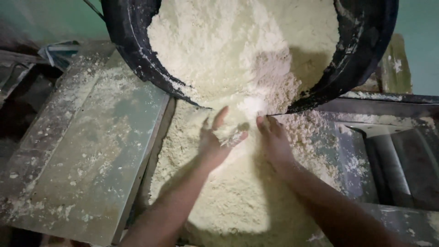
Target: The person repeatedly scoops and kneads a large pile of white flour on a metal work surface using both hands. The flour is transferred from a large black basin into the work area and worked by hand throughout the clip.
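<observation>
Pale crumbly flour mix (238,201), heaped and spilling.
Cream-yellow, clumpy; a mound fills the tilted black tub (366,50) and pours over its lower rim into a wide pile below, small lumps scattered.

Dim edges, bright glare centre, perhaps motion-blurred.
</observation>
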